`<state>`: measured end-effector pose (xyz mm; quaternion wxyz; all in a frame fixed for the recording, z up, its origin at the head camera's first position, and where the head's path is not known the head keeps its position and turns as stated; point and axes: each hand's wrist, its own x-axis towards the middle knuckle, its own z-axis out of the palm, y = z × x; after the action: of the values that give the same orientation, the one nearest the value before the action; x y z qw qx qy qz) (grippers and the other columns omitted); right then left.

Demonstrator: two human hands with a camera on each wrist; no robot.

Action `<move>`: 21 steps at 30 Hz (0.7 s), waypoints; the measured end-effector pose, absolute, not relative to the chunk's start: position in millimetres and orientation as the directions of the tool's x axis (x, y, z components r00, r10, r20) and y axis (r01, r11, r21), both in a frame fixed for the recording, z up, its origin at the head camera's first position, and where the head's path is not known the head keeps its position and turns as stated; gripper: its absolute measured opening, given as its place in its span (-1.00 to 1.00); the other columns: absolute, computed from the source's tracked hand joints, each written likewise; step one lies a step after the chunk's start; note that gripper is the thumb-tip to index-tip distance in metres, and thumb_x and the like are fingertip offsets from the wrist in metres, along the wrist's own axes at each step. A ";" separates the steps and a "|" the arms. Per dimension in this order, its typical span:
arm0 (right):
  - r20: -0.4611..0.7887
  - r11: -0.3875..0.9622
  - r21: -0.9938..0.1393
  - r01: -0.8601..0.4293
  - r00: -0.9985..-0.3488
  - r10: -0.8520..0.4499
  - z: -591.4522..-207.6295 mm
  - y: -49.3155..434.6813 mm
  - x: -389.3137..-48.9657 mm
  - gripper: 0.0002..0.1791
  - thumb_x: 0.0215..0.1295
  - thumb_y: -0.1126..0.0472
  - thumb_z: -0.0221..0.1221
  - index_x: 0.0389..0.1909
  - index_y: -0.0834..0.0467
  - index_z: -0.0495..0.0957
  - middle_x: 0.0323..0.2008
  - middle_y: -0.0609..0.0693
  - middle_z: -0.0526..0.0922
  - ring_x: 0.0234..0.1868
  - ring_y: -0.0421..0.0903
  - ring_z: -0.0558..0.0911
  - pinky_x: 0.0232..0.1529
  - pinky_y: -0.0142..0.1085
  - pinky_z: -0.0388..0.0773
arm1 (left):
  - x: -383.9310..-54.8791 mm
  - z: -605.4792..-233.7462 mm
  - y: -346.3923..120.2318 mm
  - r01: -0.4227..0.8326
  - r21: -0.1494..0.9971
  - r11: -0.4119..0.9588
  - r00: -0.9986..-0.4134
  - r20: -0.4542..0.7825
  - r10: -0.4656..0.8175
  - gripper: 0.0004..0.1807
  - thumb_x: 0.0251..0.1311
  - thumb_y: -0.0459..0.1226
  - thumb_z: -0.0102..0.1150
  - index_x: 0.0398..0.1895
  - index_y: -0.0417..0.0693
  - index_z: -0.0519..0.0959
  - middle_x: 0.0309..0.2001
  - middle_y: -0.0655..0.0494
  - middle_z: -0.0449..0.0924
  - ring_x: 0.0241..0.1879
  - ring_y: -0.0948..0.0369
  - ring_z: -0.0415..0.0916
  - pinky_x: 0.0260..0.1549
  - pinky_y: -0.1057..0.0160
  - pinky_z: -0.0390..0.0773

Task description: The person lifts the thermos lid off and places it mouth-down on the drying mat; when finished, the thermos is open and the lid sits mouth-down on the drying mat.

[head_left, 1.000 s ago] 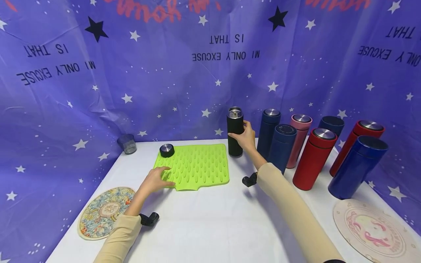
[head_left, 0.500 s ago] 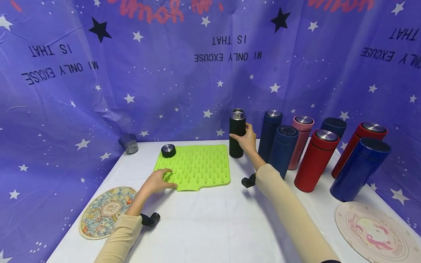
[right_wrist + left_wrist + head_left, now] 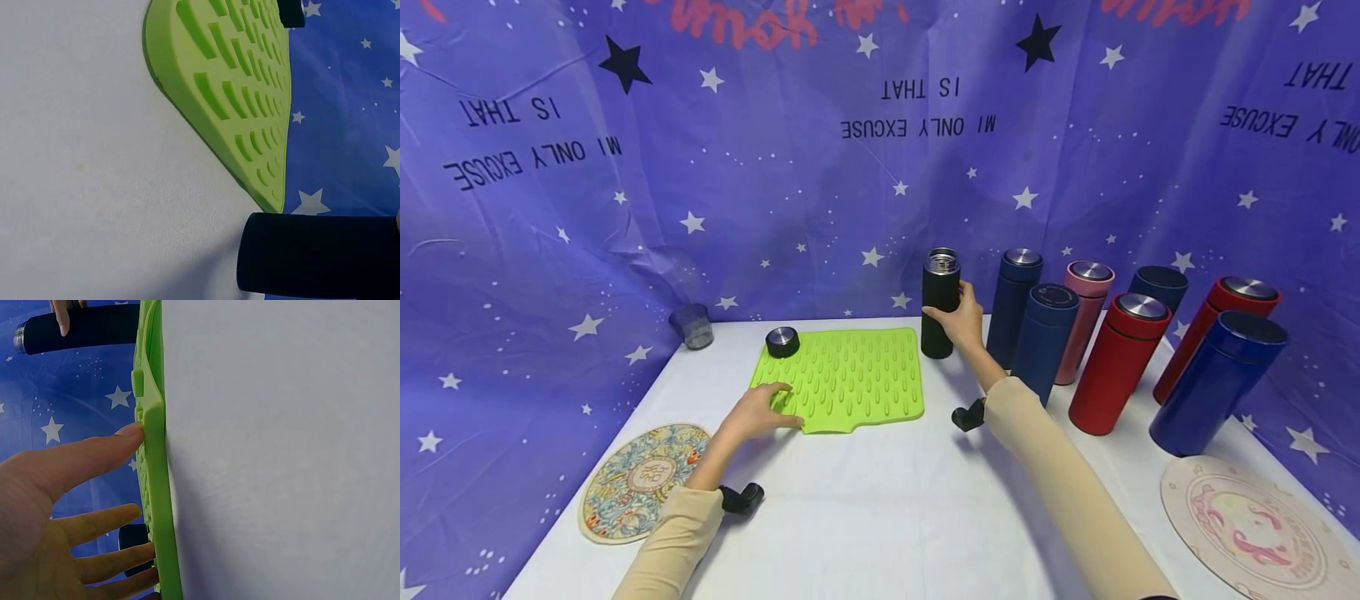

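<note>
My right hand [image 3: 961, 318] grips a black vacuum flask [image 3: 936, 300] round its middle. The flask stands upright on the table beside the right edge of a lime-green ridged mat [image 3: 850, 375], and its bare steel neck shows at the top. Its black, steel-topped lid [image 3: 782, 342] sits on the mat's far left corner. At the near left corner of the mat is my left hand [image 3: 756, 414], fingers spread and gently bent, holding nothing. In the left wrist view its thumb tip is right at the mat's edge. The right wrist view shows the flask's base [image 3: 312, 256], but hardly any of the hand.
Several capped flasks crowd the right side, including a dark blue one [image 3: 1047, 342], a pink one [image 3: 1084, 325] and a red one [image 3: 1112, 375]. A small glass [image 3: 695, 327] stands at the back left. Round placemats lie at left [image 3: 625, 487] and right [image 3: 1255, 525].
</note>
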<state>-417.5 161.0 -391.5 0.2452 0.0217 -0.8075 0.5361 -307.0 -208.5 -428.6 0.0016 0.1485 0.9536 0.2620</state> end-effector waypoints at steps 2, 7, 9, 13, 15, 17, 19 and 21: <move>0.422 0.425 -0.854 -0.300 -0.877 0.229 -390.5 160.3 -414.3 -0.04 0.01 0.16 0.47 0.37 0.30 0.16 0.25 0.31 0.41 0.23 0.16 0.45 0.22 -0.05 0.42 | -307.1 -428.4 -208.3 0.280 0.499 0.820 -0.956 0.070 0.284 -0.16 -0.06 -0.05 0.47 0.23 -0.36 0.40 0.18 -0.42 0.38 0.21 -0.32 0.28 0.19 -0.26 0.27; 0.471 0.426 -0.836 -0.345 -0.850 0.235 -386.3 157.3 -400.5 -0.04 0.04 0.16 0.45 0.41 0.24 0.15 0.33 0.23 0.33 0.33 0.11 0.34 0.31 -0.09 0.31 | -307.6 -428.2 -207.8 0.272 0.497 0.824 -0.959 0.065 0.278 -0.16 -0.06 -0.04 0.47 0.23 -0.35 0.40 0.19 -0.41 0.38 0.21 -0.32 0.27 0.20 -0.27 0.26; 0.499 0.430 -0.823 -0.372 -0.835 0.233 -384.8 156.1 -393.8 -0.04 0.04 0.15 0.45 0.42 0.21 0.15 0.35 0.20 0.31 0.36 0.12 0.30 0.33 -0.09 0.26 | -307.4 -428.4 -207.8 0.272 0.495 0.825 -0.959 0.066 0.276 -0.16 -0.06 -0.04 0.47 0.23 -0.34 0.40 0.19 -0.41 0.38 0.21 -0.32 0.28 0.20 -0.26 0.26; 0.528 0.437 -0.803 -0.405 -0.824 0.205 -381.5 156.0 -376.8 -0.03 0.04 0.09 0.45 0.43 0.18 0.14 0.39 0.16 0.26 0.38 0.15 0.24 0.36 -0.06 0.21 | -306.3 -428.4 -207.7 0.268 0.497 0.826 -0.960 0.062 0.274 -0.16 -0.06 -0.04 0.47 0.23 -0.34 0.41 0.18 -0.41 0.38 0.21 -0.32 0.28 0.19 -0.26 0.27; 0.526 0.429 -0.803 -0.415 -0.831 0.182 -379.1 156.9 -366.8 -0.01 0.04 0.04 0.45 0.44 0.16 0.14 0.40 0.13 0.24 0.40 0.12 0.23 0.38 -0.07 0.19 | -306.0 -428.6 -207.8 0.268 0.497 0.826 -0.960 0.061 0.274 -0.17 -0.06 -0.04 0.47 0.23 -0.35 0.41 0.18 -0.41 0.38 0.21 -0.32 0.28 0.19 -0.27 0.27; 0.519 0.413 -0.808 -0.420 -0.839 0.162 -376.4 158.3 -356.2 -0.01 0.05 0.00 0.44 0.44 0.15 0.14 0.42 0.10 0.21 0.42 0.06 0.20 0.39 -0.11 0.17 | -306.0 -428.8 -208.1 0.271 0.496 0.825 -0.959 0.065 0.276 -0.17 -0.06 -0.05 0.47 0.23 -0.35 0.41 0.18 -0.42 0.38 0.20 -0.32 0.28 0.19 -0.27 0.27; 0.512 0.388 -0.816 -0.429 -0.848 0.139 -373.1 160.0 -344.1 -0.01 0.04 -0.01 0.44 0.44 0.13 0.14 0.43 0.06 0.19 0.43 -0.01 0.18 0.40 -0.17 0.14 | -306.2 -428.9 -208.2 0.276 0.495 0.824 -0.958 0.070 0.279 -0.17 -0.06 -0.05 0.47 0.23 -0.35 0.41 0.18 -0.42 0.38 0.20 -0.32 0.28 0.19 -0.27 0.27; 0.516 0.364 -0.817 -0.448 -0.849 0.113 -370.3 162.6 -330.7 -0.02 0.04 0.01 0.44 0.44 0.12 0.15 0.44 0.04 0.19 0.44 -0.05 0.17 0.40 -0.22 0.13 | -306.2 -428.8 -208.4 0.279 0.496 0.822 -0.957 0.073 0.281 -0.17 -0.06 -0.05 0.47 0.23 -0.35 0.41 0.18 -0.42 0.38 0.21 -0.32 0.27 0.19 -0.26 0.26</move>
<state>-330.7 162.6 -370.3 0.2533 0.1065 -0.7859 0.5539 -306.2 -208.4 -428.8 0.0016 0.1467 0.9545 0.2594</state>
